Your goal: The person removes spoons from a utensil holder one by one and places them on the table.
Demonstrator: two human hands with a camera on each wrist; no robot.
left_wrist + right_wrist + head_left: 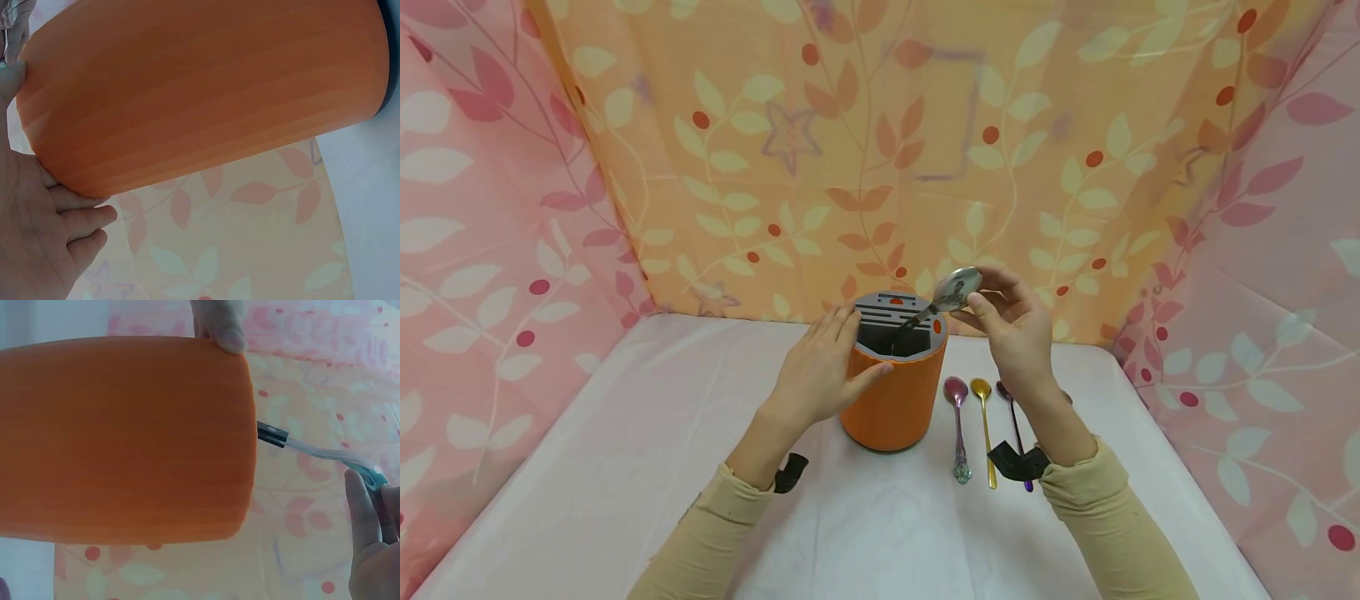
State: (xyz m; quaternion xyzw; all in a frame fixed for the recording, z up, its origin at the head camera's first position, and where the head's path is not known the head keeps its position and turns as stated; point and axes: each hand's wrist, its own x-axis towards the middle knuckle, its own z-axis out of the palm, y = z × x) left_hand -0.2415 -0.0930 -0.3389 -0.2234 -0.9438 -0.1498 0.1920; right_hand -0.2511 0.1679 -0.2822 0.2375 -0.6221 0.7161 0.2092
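Observation:
An orange cylindrical utensil holder (895,408) stands upright, its grey slotted top facing up. My left hand (816,371) rests against its upper left side with fairly straight fingers, thumb across the front near the rim. In the left wrist view, the left hand (37,225) touches the holder's rim end. My right hand (1018,329) pinches the silver bowl of a spoon (957,289) above the holder's right side. The spoon tilts, its dark handle reaching down into the large front opening; the handle's lower end is hidden. The right wrist view shows the right hand (378,550) pinching the spoon's bowl.
Right of the holder on the white table (865,533) lie a pink spoon (957,408), a gold spoon (983,417) and a dark purple spoon (1015,417). The right forearm partly covers the purple one. Patterned cloth walls (880,167) enclose the back and sides.

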